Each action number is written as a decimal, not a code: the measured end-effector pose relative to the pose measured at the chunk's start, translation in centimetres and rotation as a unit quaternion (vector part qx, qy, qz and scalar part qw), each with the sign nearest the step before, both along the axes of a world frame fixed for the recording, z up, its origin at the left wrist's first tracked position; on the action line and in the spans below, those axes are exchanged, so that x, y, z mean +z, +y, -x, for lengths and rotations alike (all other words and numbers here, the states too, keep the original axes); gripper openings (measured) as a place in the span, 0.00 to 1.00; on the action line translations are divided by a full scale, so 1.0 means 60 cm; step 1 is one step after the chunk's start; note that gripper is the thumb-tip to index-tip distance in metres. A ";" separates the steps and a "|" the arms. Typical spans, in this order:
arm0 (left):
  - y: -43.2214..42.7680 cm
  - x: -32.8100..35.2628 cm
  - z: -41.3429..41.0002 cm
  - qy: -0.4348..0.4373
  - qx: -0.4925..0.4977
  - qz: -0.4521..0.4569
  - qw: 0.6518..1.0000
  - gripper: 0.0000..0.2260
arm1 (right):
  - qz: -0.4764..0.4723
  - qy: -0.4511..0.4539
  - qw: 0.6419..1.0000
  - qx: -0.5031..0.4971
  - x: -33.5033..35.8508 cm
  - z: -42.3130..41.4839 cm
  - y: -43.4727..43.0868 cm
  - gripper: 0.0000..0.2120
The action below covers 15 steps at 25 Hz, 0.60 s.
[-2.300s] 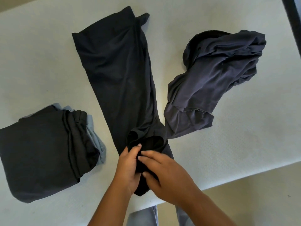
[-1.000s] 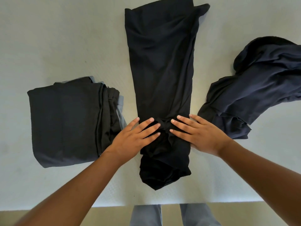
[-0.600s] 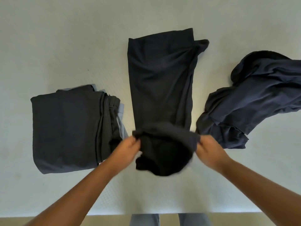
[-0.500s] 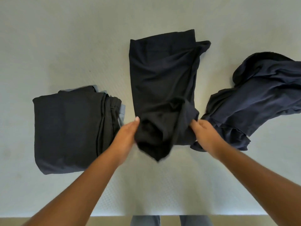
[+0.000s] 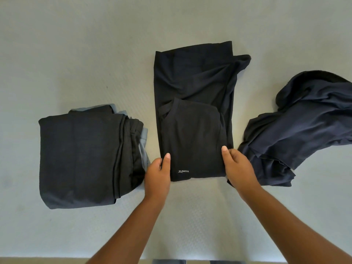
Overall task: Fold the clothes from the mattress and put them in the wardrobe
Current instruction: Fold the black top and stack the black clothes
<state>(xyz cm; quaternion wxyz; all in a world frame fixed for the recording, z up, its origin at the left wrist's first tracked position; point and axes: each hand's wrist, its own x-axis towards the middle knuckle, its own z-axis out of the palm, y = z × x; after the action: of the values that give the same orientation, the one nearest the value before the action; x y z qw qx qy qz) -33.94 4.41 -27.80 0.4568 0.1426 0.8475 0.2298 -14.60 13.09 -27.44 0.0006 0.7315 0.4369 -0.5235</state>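
I see my left hand (image 5: 157, 173) and right hand (image 5: 238, 165) pinching the near corners of the half-folded black garment (image 5: 192, 115) at twelve o'clock, mid-mattress (image 5: 76, 54), folded stack (image 5: 85, 159) at nine, crumpled navy garment (image 5: 301, 130) at three.

Navy garment (image 5: 304, 126), right of the black trousers (image 5: 192, 77), is cut off by the frame's right edge. Fingers of both hands are tucked under the trousers' fold, unseen. Forearms cut off below.

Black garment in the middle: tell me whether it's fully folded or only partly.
Partly folded. The black garment has its near end doubled over itself, logo showing, while the far half lies flat on the mattress.
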 end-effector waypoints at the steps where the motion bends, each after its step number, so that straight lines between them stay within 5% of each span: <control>1: -0.003 0.003 -0.005 0.012 0.004 -0.001 1.000 0.17 | -0.031 -0.018 0.999 -0.004 0.001 0.000 -0.012 0.24; 3: -0.012 0.006 -0.016 0.041 0.014 -0.016 0.999 0.10 | -0.093 -0.029 0.995 -0.019 0.005 0.005 -0.037 0.26; 7: -0.026 0.015 -0.026 0.160 -0.104 -0.090 0.977 0.28 | -0.164 -0.027 0.982 0.094 -0.007 -0.003 -0.075 0.48; 9: -0.044 0.005 -0.014 0.244 -0.300 -0.138 0.912 0.35 | -0.250 -0.115 0.919 0.281 -0.019 -0.023 -0.083 0.49; 11: -0.063 -0.014 0.006 0.280 -0.465 -0.141 0.828 0.40 | -0.337 -0.141 0.837 0.408 -0.034 -0.046 -0.080 0.41; 15: -0.044 -0.030 0.036 0.306 -0.571 -0.129 0.751 0.30 | -0.399 -0.125 0.746 0.518 -0.053 -0.063 -0.041 0.30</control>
<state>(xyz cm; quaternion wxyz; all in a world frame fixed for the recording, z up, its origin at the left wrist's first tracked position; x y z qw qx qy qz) -36.12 1.75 -29.60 0.1968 0.7203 0.6648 -0.0228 -10.84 10.62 -30.60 0.0344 0.3848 0.9140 -0.1239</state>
